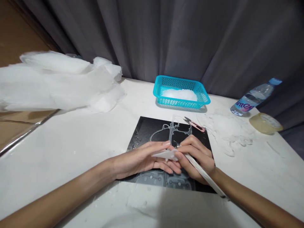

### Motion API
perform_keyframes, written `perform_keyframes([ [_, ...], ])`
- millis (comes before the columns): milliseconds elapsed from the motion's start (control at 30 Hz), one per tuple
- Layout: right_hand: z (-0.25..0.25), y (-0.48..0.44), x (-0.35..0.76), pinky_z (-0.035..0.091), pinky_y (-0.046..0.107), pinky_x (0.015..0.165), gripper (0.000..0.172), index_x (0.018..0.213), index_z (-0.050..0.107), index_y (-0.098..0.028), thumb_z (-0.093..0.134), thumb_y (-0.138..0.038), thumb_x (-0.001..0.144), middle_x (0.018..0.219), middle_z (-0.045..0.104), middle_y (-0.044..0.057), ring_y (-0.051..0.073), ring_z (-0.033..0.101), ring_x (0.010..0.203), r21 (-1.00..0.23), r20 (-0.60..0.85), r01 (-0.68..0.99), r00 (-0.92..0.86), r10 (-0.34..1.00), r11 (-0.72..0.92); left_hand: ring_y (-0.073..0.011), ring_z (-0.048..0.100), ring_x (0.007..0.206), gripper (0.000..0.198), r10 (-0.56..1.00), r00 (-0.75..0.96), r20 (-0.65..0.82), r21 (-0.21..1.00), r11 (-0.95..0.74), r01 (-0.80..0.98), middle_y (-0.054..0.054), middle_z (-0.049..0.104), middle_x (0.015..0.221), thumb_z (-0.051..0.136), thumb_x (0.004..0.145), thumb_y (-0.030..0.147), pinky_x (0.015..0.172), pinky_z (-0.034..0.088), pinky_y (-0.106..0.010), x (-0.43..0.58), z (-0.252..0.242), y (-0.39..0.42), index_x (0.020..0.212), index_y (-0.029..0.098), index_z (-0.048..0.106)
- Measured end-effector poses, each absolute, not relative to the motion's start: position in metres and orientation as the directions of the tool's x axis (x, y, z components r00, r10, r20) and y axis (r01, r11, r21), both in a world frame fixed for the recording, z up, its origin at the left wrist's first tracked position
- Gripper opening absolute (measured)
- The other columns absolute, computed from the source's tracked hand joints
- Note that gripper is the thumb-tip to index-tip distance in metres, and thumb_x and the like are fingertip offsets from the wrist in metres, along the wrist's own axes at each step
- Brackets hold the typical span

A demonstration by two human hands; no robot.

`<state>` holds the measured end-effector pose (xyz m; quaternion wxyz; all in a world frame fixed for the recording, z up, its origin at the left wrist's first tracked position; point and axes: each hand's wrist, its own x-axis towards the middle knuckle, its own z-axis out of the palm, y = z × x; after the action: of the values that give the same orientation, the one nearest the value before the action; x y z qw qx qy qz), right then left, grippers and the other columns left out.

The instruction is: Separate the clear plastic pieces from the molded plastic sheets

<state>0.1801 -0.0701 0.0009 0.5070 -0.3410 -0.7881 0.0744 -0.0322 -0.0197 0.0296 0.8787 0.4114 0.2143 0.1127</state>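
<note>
My left hand [147,158] holds a small translucent white plastic piece [163,154] between thumb and fingers. Gripped like a pen in my right hand [197,158] is a long, thin white-handled tool [204,174]. Its tip end meets the piece's right side, and my fingers hide what kind of tip it has. Both hands are over a black mat [147,126]. On the mat lie a clear plastic moulding frame [171,129] beyond my hands and clear moulded parts [152,179] nearer me. Pink-handled thread snips [194,124] rest at the mat's far right.
A blue basket [181,103] with white pieces inside stands at the back. Clear plastic scraps [228,129] are heaped on the right, near a water bottle [253,99] and a roll of tape [264,123]. White bags [54,82] fill the back left.
</note>
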Motion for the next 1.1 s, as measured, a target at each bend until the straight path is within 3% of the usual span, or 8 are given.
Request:
perform_keyframes([
  [167, 0.014, -0.072, 0.182, 0.051, 0.03, 0.063, 0.011, 0.092, 0.066, -0.02, 0.061, -0.011, 0.095, 0.081, 0.062, 0.003, 0.016, 0.059, 0.072, -0.535, 0.736, 0.501, -0.119, 0.666, 0.681, -0.0275, 0.074, 0.102, 0.069, 0.436, 0.855, -0.28, 0.831, 0.556, -0.012, -0.017, 0.077, 0.108, 0.029, 0.103, 0.071, 0.09, 0.054, -0.036, -0.03, 0.021, -0.02, 0.122, 0.016, 0.066],
  [300, 0.029, -0.06, 0.223, 0.049, 0.034, 0.07, 0.019, 0.081, 0.063, -0.021, 0.059, -0.02, 0.099, 0.079, 0.061, 0.001, 0.017, 0.059, 0.074, -0.59, 0.734, 0.677, 0.224, 0.641, 0.439, -0.0273, 0.064, 0.121, 0.055, 0.582, 0.8, -0.146, 0.976, -0.045, 0.211, -0.013, 0.069, 0.133, 0.053, 0.102, 0.058, 0.103, 0.048, -0.036, -0.039, 0.02, -0.019, 0.146, 0.025, 0.054],
  [400, 0.027, -0.042, 0.29, 0.047, 0.039, 0.072, 0.026, 0.075, 0.067, -0.02, 0.064, -0.035, 0.097, 0.075, 0.064, 0.004, 0.02, 0.061, 0.075, -0.492, 0.793, 0.826, 0.296, 0.532, 0.275, -0.032, 0.055, 0.135, 0.065, 0.499, 0.864, -0.067, 0.835, -0.447, 0.322, -0.01, 0.06, 0.148, 0.07, 0.093, 0.054, 0.112, 0.041, -0.039, -0.046, 0.019, -0.019, 0.151, 0.031, 0.053],
  [467, 0.02, -0.032, 0.339, 0.046, 0.039, 0.07, 0.034, 0.07, 0.069, -0.021, 0.064, -0.045, 0.094, 0.072, 0.065, 0.005, 0.02, 0.063, 0.073, -0.463, 0.745, 0.874, 0.294, 0.599, 0.147, -0.0347, 0.049, 0.142, 0.07, 0.453, 0.892, 0.008, 0.723, -0.619, 0.308, -0.009, 0.054, 0.157, 0.071, 0.092, 0.056, 0.118, 0.036, -0.043, -0.048, 0.015, -0.02, 0.155, 0.032, 0.049],
  [633, 0.008, -0.036, 0.413, 0.048, 0.046, 0.078, 0.036, 0.08, 0.073, -0.019, 0.053, -0.042, 0.098, 0.077, 0.066, 0.01, 0.027, 0.062, 0.079, -0.32, 0.679, 0.933, 0.349, 0.646, -0.168, -0.0367, 0.04, 0.151, 0.086, 0.454, 0.891, -0.002, 0.472, -0.785, 0.401, -0.006, 0.031, 0.171, 0.062, 0.09, 0.072, 0.123, 0.034, -0.052, -0.047, 0.001, -0.017, 0.162, 0.033, 0.035],
  [800, 0.02, -0.053, 0.383, 0.05, 0.044, 0.084, 0.034, 0.096, 0.077, -0.016, 0.05, -0.036, 0.101, 0.085, 0.068, 0.012, 0.028, 0.064, 0.087, -0.361, 0.67, 0.927, 0.335, 0.662, -0.103, -0.0362, 0.035, 0.154, 0.093, 0.483, 0.875, 0.035, 0.336, -0.83, 0.445, -0.006, 0.027, 0.172, 0.057, 0.089, 0.078, 0.124, 0.034, -0.053, -0.052, -0.001, 0.001, 0.164, 0.03, 0.03],
  [967, 0.027, -0.073, 0.297, 0.054, 0.035, 0.086, 0.037, 0.135, 0.065, -0.023, 0.06, -0.035, 0.101, 0.098, 0.074, 0.005, 0.02, 0.07, 0.085, -0.515, 0.451, 0.833, 0.062, 0.89, 0.203, -0.0363, 0.039, 0.152, 0.089, 0.526, 0.845, 0.095, 0.336, -0.816, 0.47, -0.007, 0.035, 0.169, 0.061, 0.087, 0.076, 0.123, 0.034, -0.053, -0.061, 0.003, 0.024, 0.161, 0.03, 0.039],
  [1100, 0.016, -0.091, 0.244, 0.056, 0.026, 0.083, 0.021, 0.12, 0.068, -0.024, 0.063, -0.031, 0.102, 0.103, 0.076, 0.003, 0.016, 0.073, 0.089, -0.698, 0.234, 0.625, -0.26, 0.937, 0.348, -0.0374, 0.042, 0.147, 0.081, 0.533, 0.838, 0.121, 0.333, -0.817, 0.471, -0.008, 0.045, 0.164, 0.064, 0.088, 0.074, 0.117, 0.038, -0.055, -0.056, 0.01, 0.02, 0.154, 0.029, 0.049],
])
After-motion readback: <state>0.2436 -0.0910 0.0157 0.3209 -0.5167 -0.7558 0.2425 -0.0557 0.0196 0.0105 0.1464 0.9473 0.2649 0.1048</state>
